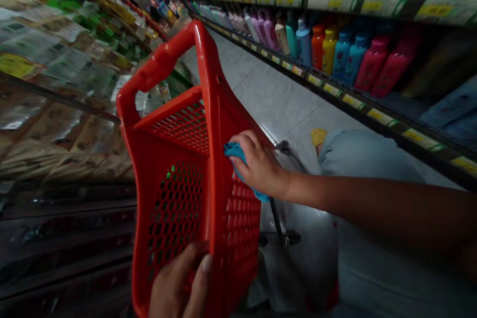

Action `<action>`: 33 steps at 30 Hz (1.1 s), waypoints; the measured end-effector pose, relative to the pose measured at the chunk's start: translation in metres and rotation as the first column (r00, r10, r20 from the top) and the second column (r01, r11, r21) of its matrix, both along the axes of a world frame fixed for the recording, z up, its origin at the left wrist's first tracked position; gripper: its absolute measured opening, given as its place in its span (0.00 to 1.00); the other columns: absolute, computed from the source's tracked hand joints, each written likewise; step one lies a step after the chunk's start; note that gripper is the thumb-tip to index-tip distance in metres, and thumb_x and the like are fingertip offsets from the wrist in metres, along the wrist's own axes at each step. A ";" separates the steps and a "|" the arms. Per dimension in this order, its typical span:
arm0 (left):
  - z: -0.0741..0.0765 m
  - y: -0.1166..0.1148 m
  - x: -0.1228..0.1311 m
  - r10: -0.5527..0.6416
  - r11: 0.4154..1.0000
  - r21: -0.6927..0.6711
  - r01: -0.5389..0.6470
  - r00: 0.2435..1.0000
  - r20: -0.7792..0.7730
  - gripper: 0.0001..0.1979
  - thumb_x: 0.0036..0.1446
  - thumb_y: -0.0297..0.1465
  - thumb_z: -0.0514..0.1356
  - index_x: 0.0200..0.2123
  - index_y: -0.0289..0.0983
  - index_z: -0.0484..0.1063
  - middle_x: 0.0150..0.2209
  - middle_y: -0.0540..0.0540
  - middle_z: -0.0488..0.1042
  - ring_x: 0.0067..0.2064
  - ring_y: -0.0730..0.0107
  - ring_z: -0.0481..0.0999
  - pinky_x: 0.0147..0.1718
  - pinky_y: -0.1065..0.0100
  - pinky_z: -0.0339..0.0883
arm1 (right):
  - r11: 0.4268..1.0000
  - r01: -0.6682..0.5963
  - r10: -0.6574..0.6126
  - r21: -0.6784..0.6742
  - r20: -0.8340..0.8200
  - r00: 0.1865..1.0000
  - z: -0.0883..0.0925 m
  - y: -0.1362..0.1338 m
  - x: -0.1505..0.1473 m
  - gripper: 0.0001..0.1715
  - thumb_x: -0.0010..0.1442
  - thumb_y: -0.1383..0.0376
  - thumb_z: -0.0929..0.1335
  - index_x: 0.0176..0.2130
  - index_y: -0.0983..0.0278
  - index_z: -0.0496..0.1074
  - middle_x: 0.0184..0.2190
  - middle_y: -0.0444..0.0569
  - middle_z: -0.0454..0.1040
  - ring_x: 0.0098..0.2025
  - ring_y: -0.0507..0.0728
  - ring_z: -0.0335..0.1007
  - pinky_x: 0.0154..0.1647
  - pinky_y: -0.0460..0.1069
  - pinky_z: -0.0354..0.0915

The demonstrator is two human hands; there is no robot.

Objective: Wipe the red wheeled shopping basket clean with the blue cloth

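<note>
A red plastic shopping basket [179,159] with perforated walls is held up in front of me, its handle [167,54] pointing away. My left hand [181,285] grips the basket's near rim at the bottom, fingers curled over the edge. My right hand [257,164] is closed on a blue cloth [235,150] and presses it against the basket's right outer wall near the rim.
I am in a shop aisle with a pale tiled floor [276,99]. Shelves of coloured bottles [335,52] run along the right, packaged goods [63,69] along the left. My light trouser leg [368,169] and a yellow shoe [318,135] show below a black metal frame [279,228].
</note>
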State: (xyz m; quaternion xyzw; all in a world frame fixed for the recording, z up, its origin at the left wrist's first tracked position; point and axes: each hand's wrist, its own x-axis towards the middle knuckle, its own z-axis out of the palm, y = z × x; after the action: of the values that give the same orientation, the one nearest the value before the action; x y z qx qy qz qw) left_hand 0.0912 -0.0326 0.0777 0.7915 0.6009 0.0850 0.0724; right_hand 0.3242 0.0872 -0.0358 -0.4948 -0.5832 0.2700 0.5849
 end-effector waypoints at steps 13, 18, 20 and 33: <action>-0.008 0.088 0.068 0.074 0.996 -0.068 -0.058 0.964 0.254 0.18 0.65 0.45 0.55 0.27 0.40 0.61 0.21 0.57 0.56 0.23 0.77 0.57 0.22 0.74 0.54 | 0.993 0.118 -0.117 -0.015 0.045 0.992 0.002 0.024 -0.003 0.20 0.65 0.72 0.65 0.55 0.61 0.64 0.56 0.55 0.64 0.56 0.60 0.71 0.58 0.56 0.72; -0.015 0.081 0.062 0.118 0.992 -0.083 -0.095 0.933 0.340 0.18 0.62 0.49 0.57 0.31 0.40 0.67 0.23 0.57 0.62 0.24 0.76 0.62 0.22 0.75 0.58 | 0.990 0.052 -0.059 0.134 0.051 0.997 0.009 0.027 -0.009 0.19 0.67 0.70 0.64 0.56 0.62 0.63 0.56 0.55 0.66 0.58 0.59 0.69 0.61 0.55 0.70; -0.017 0.078 0.060 0.123 0.992 -0.070 -0.106 0.940 0.317 0.18 0.60 0.49 0.59 0.31 0.40 0.67 0.23 0.57 0.63 0.23 0.76 0.63 0.21 0.76 0.59 | 0.991 0.104 -0.108 0.081 0.048 0.993 0.007 0.039 -0.004 0.19 0.67 0.71 0.64 0.57 0.62 0.64 0.57 0.55 0.66 0.59 0.59 0.69 0.62 0.56 0.69; -0.018 0.079 0.048 0.247 0.968 -0.137 -0.208 0.877 0.411 0.17 0.56 0.46 0.64 0.37 0.39 0.72 0.30 0.52 0.76 0.29 0.73 0.75 0.28 0.74 0.68 | 1.000 0.011 -0.011 -0.028 -0.007 1.000 -0.044 0.021 -0.030 0.20 0.66 0.68 0.65 0.56 0.59 0.66 0.55 0.53 0.66 0.56 0.59 0.69 0.59 0.57 0.69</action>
State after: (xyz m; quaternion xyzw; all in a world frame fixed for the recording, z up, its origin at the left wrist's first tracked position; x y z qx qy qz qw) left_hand 0.1390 0.0467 0.0592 0.6736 0.6627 0.2366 0.2262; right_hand 0.2944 0.1078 -0.0795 -0.5053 -0.5746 0.2766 0.5814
